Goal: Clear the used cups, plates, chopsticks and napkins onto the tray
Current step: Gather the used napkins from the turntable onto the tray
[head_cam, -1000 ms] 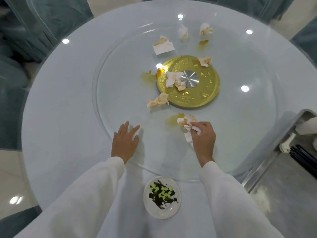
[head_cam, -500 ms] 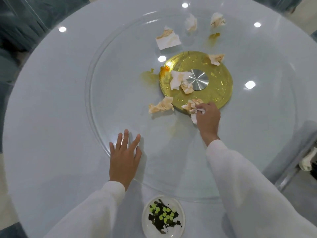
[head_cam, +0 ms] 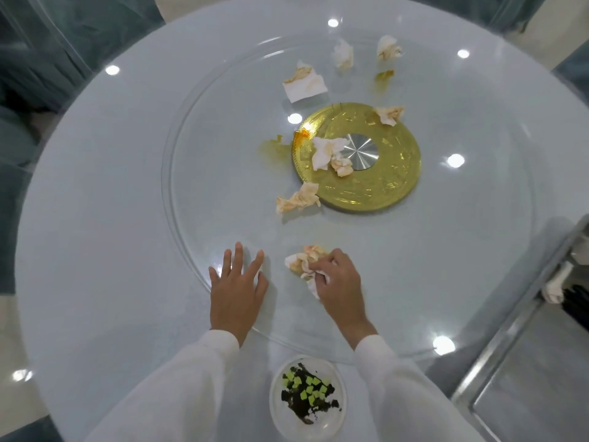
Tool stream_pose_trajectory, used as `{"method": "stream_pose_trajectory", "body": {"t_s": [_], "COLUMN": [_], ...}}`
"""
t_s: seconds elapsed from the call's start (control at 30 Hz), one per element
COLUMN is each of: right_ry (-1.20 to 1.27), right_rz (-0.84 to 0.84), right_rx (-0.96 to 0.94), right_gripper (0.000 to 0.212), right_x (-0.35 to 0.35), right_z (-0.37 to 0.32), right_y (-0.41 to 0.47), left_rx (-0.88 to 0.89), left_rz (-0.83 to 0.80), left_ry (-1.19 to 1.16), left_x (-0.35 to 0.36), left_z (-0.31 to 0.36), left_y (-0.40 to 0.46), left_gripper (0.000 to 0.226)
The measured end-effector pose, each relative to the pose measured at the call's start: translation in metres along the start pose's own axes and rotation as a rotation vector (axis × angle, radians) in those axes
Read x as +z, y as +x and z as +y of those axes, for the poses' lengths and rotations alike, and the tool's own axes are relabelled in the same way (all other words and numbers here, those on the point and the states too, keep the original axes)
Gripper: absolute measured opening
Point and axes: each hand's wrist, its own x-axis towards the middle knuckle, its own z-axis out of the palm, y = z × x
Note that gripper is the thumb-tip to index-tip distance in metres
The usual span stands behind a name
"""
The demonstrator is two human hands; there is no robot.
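Note:
My right hand (head_cam: 338, 282) grips a crumpled, stained napkin (head_cam: 302, 261) against the near part of the glass turntable (head_cam: 204, 173). My left hand (head_cam: 237, 283) lies flat with spread fingers on the turntable's near rim, holding nothing. Several more used napkins lie farther out: one (head_cam: 298, 199) by the gold centre disc (head_cam: 392, 183), one (head_cam: 326, 153) on the disc, one (head_cam: 389, 113) at its far edge, a flat one (head_cam: 304, 84) and two small ones (head_cam: 343, 54) (head_cam: 387, 47) beyond. A small white plate (head_cam: 280, 406) with dark and green food scraps sits at the table's near edge.
Yellow sauce smears mark the glass at the disc's left (head_cam: 275, 146) and far side (head_cam: 382, 78). A metal cart with a tray (head_cam: 516, 378) stands at the right, with a white item and dark sticks at its far end. Chairs in teal covers (head_cam: 47, 43) ring the round table.
My right hand has pulled the napkin back from the gold disc's near edge toward me, across the glass. The left hand stays on the turntable rim.

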Motion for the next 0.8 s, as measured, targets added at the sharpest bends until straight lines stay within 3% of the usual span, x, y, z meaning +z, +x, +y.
{"method": "stream_pose_trajectory", "body": {"t_s": [0.1, 0.4, 0.6, 0.8], "right_ry": [-0.053, -0.109, -0.09, -0.068], "right_rz": [-0.018, 0.192, 0.219, 0.112], "right_rx": [-0.052, 0.369, 0.343, 0.133], "right_gripper": [0.025, 0.034, 0.028, 0.027], "right_x": [-0.008, -0.049, -0.026, -0.006], "right_z": [0.012, 0.073, 0.048, 0.009], "right_y": [0.022, 0.156, 0.112, 0.024], "left_rx": [0.015, 0.01, -0.043, -0.046], "left_rz": [-0.001, -0.076, -0.119, -0.129], "left_ry": [0.013, -0.026, 0.04, 0.04], "left_x": [0.0, 0.0, -0.008, -0.015], "left_z": [0.0, 0.008, 0.027, 0.03], "left_y": [-0.003, -0.009, -0.007, -0.011], "left_gripper": [0.053, 0.057, 0.055, 0.054]}}
